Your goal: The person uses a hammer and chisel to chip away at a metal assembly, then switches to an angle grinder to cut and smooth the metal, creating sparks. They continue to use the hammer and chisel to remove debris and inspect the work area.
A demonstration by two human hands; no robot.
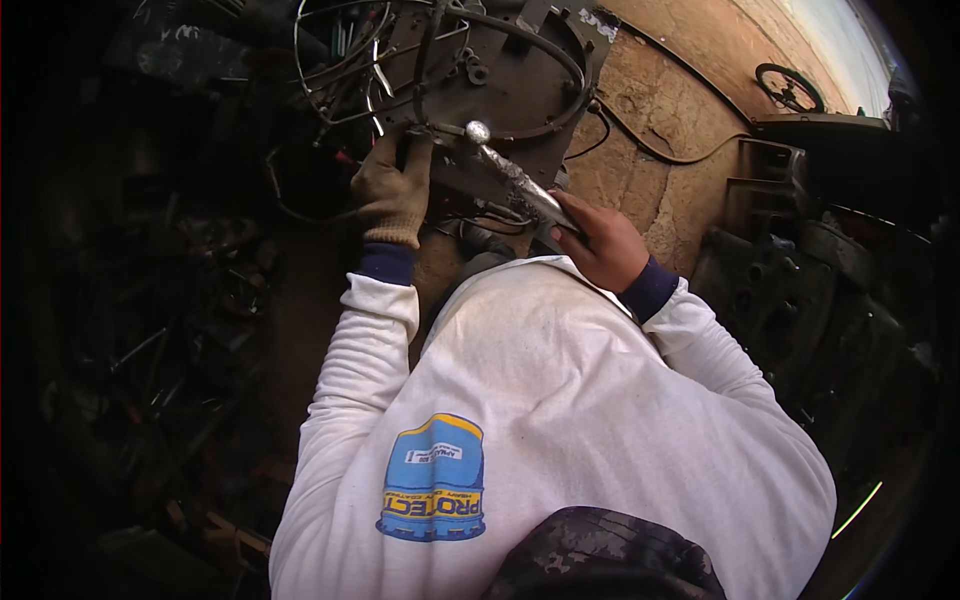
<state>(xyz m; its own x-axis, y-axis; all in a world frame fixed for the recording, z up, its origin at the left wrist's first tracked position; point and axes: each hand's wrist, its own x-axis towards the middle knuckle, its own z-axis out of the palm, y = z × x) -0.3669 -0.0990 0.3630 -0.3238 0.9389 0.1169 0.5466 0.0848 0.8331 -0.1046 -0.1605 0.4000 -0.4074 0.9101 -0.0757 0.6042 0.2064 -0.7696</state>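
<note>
My left hand [392,190], in a tan work glove, has its fingers closed at the near edge of a round metal rod frame [545,45]. The exact spot under the fingertips is partly hidden. Bare, my right hand [600,245] is wrapped around the lower end of a hammer-like silver metal tool [520,180]. The tool slants up to the left, and its round, shiny head lies close to the frame's rim, just right of my glove. Beneath the frame is a dark metal worktop [500,85] with rings or nuts lying on it.
A dark cable [665,155] runs over the brown ground at the right. Farther off lies a wheel [790,88]. Dark machine parts [780,290] stand at the right, and shadowed scrap [190,320] is piled at the left.
</note>
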